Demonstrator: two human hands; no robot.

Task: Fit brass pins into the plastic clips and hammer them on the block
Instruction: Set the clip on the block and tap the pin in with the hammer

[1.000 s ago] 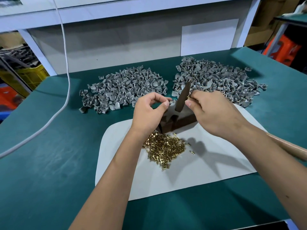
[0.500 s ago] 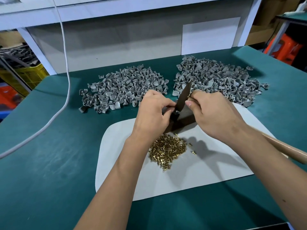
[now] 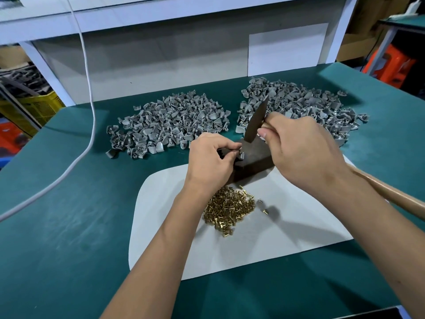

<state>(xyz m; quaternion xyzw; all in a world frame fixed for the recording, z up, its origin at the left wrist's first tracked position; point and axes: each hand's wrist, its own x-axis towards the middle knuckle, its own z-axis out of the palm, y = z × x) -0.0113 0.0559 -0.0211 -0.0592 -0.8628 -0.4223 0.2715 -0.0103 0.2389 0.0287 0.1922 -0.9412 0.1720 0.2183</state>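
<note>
Clip pinched on dark block, hammer gripped just above it.

Left hand [image 3: 210, 161] fingers curled, pinching small grey clip [image 3: 240, 155] onto top of dark block [image 3: 254, 157]; right hand [image 3: 299, 149] wrapped round hammer [image 3: 256, 123] close under the head, wooden handle running out past right forearm, cut off at frame edge. No readable writing or labels anywhere. Pin in clip too small to make out; block's left end hidden behind left hand. Brass pins [image 3: 228, 209] heaped on white mat [image 3: 299, 238] near block, two clip piles [image 3: 170, 125] behind on green table [image 3: 69, 226], white cable [image 3: 90, 93] hanging at left.
</note>
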